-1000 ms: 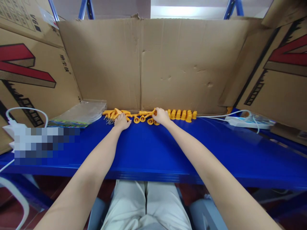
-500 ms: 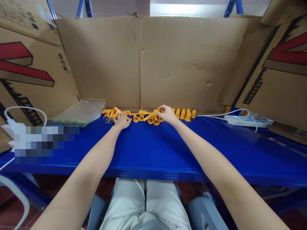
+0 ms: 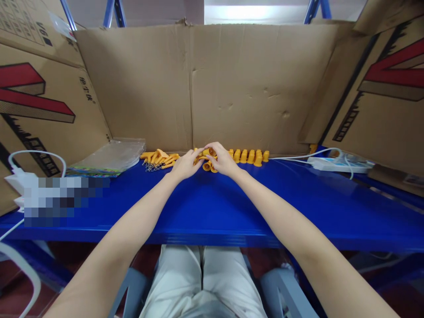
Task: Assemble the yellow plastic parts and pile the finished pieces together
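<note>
My right hand (image 3: 223,160) is closed, its fingers curled round a yellow bell-shaped cup (image 3: 211,152) whose hollow end faces me. Close by on the left, my left hand (image 3: 188,165) has its thumb and fingers bent together around a yellow part, mostly hidden, at the cup's side. Below the fingertips, more yellow cups (image 3: 206,167) lie with their openings toward me. Left of my left hand is a heap of yellow ridged sticks (image 3: 168,160), with a cluster of small metal pieces (image 3: 151,167) in front of it.
Several yellow cups (image 3: 251,156) stand in rows to the right. Clear plastic bags (image 3: 112,152) lie at the left of the blue table (image 3: 212,207). A cardboard wall (image 3: 251,88) closes off the back. A white power strip (image 3: 338,165) with cables sits at the right.
My left hand has moved right, away from the sticks and metal pieces, to meet my right hand. The right hand has shifted slightly left with the cup.
</note>
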### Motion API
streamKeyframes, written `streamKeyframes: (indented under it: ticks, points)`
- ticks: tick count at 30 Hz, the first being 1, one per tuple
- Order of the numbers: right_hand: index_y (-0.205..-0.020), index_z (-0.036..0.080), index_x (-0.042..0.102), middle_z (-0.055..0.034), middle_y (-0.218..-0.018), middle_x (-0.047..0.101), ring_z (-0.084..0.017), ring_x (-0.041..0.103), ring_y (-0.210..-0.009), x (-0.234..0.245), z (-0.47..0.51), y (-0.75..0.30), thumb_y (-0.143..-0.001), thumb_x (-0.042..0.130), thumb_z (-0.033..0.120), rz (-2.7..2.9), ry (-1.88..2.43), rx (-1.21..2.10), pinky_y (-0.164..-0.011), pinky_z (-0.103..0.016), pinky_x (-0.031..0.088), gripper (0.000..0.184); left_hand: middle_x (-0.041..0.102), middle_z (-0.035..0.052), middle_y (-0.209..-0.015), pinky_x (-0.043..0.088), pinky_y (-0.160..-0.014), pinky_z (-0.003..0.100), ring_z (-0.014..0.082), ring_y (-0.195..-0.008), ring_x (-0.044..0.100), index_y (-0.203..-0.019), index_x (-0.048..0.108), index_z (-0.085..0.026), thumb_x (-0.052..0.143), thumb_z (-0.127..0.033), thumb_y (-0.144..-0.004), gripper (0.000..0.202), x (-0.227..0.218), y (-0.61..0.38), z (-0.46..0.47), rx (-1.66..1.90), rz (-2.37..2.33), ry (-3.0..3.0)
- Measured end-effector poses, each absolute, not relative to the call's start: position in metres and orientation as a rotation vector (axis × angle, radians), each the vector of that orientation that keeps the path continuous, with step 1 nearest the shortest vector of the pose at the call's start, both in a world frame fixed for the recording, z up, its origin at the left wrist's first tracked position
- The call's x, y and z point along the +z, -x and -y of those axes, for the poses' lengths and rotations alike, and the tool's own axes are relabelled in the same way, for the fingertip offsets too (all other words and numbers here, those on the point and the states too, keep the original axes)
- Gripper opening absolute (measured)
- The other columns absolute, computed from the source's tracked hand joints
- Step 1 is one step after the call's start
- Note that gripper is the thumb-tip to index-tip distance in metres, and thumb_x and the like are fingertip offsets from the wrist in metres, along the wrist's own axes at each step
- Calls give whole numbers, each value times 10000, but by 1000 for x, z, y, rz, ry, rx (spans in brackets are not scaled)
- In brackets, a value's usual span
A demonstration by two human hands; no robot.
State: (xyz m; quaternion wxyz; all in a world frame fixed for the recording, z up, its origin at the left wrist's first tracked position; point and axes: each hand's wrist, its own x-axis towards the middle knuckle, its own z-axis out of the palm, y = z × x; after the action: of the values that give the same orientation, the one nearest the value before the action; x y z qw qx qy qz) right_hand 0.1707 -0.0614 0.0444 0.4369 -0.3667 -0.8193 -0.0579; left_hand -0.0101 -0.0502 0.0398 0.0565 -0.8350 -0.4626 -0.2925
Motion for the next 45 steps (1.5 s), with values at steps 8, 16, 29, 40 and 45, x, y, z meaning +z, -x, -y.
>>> streamKeyframes:
  ticks: [8, 16, 29, 40, 45]
  points:
    - [-1083, 183, 504, -121, -1131, 568, -194, 528, -1090, 44, 65, -170, -897, 431, 184, 2081, 765, -165, -938, -342, 410, 199, 674, 79, -1108, 473, -891, 343, 229, -1017, 625, -1266, 560, -225, 498, -348, -881, 409, 31, 29, 27, -969, 1485, 2482]
    - [-1118, 168, 570, -109, -1113, 657, -239, 587, -1026, 42, 68, -170, -908, 509, 249, 2231, 1345, -210, -854, -343, 381, 234, 648, 53, -1200, 443, -963, 334, 221, -1099, 593, -1258, 549, -238, 509, -214, -820, 440, 40, 25, 40, -1033, 1406, 2407]
    - [-1083, 138, 578, -148, -1060, 650, -278, 516, -1014, 52, 80, -172, -905, 418, 133, 2271, 1325, -800, -963, -433, 235, 240, 691, 12, -710, 461, -661, 278, 199, -712, 648, -1065, 626, -218, 590, -344, -759, 333, 40, 20, 44, -1028, 1526, 2427]
    - [-1086, 141, 565, -135, -1018, 651, -265, 518, -981, 48, 77, -173, -879, 440, 114, 2253, 1377, -857, -951, -431, 239, 244, 724, 39, -803, 485, -741, 298, 234, -830, 674, -1083, 661, -244, 578, -392, -770, 356, 42, 17, 46, -851, 1621, 2364]
    - [-1060, 140, 558, -137, -1013, 639, -263, 512, -973, 49, 68, -185, -895, 418, 134, 2053, 1412, -842, -933, -425, 256, 217, 733, 70, -911, 490, -802, 311, 235, -890, 669, -1097, 696, -226, 563, -354, -807, 344, 44, 23, 42, -847, 1675, 2321]
